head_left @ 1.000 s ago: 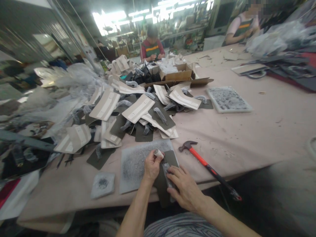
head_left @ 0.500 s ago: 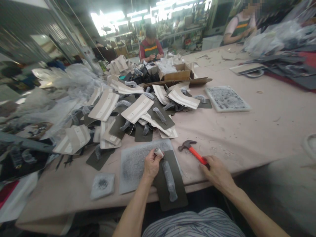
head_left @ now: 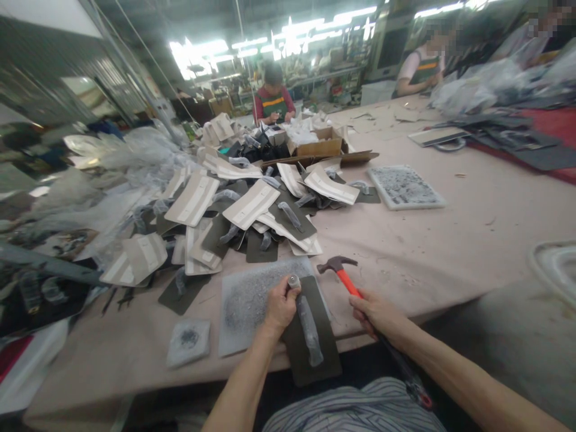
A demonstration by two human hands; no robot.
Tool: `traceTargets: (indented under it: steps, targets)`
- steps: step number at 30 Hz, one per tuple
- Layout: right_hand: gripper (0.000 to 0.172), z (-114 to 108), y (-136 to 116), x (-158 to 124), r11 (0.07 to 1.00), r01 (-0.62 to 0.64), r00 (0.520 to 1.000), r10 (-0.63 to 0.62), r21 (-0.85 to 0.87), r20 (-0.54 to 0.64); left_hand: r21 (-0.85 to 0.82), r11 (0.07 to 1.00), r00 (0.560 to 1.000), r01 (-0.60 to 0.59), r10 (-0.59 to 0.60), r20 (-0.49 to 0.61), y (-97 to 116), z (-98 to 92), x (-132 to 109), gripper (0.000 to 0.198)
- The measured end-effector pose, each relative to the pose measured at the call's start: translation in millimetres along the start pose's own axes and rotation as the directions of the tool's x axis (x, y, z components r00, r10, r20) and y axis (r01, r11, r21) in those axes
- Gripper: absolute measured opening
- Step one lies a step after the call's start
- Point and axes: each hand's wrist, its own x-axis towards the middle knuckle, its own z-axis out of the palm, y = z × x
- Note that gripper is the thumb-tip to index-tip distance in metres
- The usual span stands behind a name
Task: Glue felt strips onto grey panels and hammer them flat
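Note:
My left hand point(head_left: 279, 309) is closed around a short, pale cylindrical tool point(head_left: 294, 281) with a round metal top. It stands about upright at the far end of a plastic-wrapped handle point(head_left: 309, 336). That handle lies on a dark olive panel point(head_left: 330, 345), which overhangs the table's front edge. Under the panel's far part is a worn white board point(head_left: 240, 300). My right hand point(head_left: 378, 313) grips a claw hammer point(head_left: 347, 282) by its red and black handle. The hammer's head is to the right of the cylindrical tool, apart from it; the tool's lower end is hidden.
A heap of cream and olive panels point(head_left: 252, 204) with wrapped handles covers the table beyond. A small worn block point(head_left: 189, 342) lies at left, another speckled slab point(head_left: 407, 187) at back right. Behind stands a cardboard box point(head_left: 326, 146); two people point(head_left: 273, 102) sit across the table.
My right hand has shifted left with the hammer, its grip now closer to the head. The cylindrical tool has tipped from slanted to about upright in my left hand.

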Motion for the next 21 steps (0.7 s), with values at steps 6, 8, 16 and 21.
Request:
traceTargets:
  steps: [6,8,16,21]
  targets:
    - [0.031,4,-41,-27,0.763,0.432,0.792,-0.576,-0.481,-0.202,0.037,0.997,0.995,-0.074,0.071,0.067,1,-4.3,1,0.013]
    - [0.025,3,-46,-28,0.642,0.435,0.783,-0.616,-0.631,-0.088,0.054,0.995,0.993,-0.087,0.083,0.084,-1,-4.3,1,0.012]
    - [0.025,-23,-111,-58,0.628,0.509,0.511,-0.771,-0.589,-0.38,0.035,0.997,0.992,-0.074,0.07,0.102,-1,-5.0,1,0.016]
    - [0.026,-2,-78,-41,0.632,0.486,0.608,-0.74,-0.603,-0.286,0.003,0.998,0.994,-0.056,0.056,0.097,1,-6.1,1,0.017]
